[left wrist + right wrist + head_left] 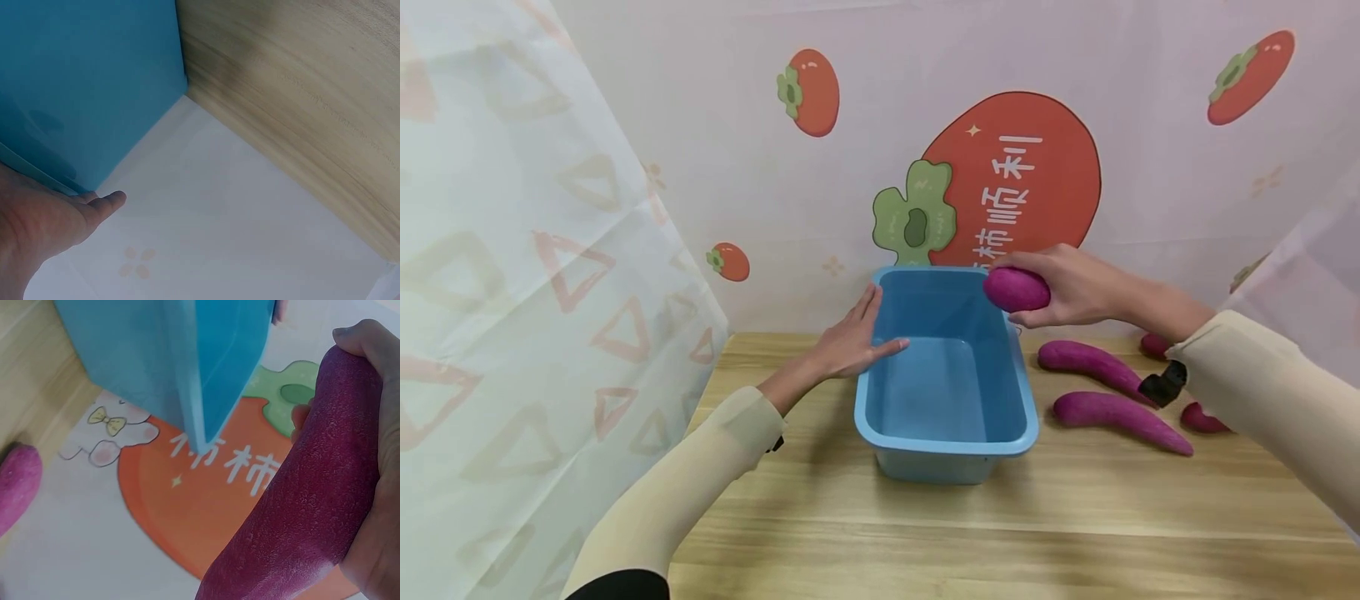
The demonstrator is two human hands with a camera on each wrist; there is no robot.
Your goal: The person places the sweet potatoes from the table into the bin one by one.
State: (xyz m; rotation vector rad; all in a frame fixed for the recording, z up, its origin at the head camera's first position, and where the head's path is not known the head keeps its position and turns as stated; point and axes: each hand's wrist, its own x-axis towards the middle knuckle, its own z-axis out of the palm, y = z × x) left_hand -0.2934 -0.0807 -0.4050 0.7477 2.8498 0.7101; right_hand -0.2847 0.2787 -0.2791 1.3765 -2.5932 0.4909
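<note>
A blue plastic tub point(946, 450) stands on the wooden table, its inside bare. My left hand point(853, 337) rests on the tub's left rim with fingers straight and thumb over the inside; in the left wrist view that hand point(47, 219) lies along the tub's edge. My right hand point(1078, 285) grips a purple sweet potato point(1017, 289) above the tub's far right corner. The right wrist view shows this sweet potato point(306, 481) as long and rough-skinned, with fingers and thumb wrapped round it.
Right of the tub, two long sweet potatoes, a farther one point(1086, 360) and a nearer one point(1116, 414), lie on the table point(1075, 517). Two more purple pieces point(1201, 418) are partly hidden by my right sleeve. A persimmon-printed cloth point(850, 192) hangs behind.
</note>
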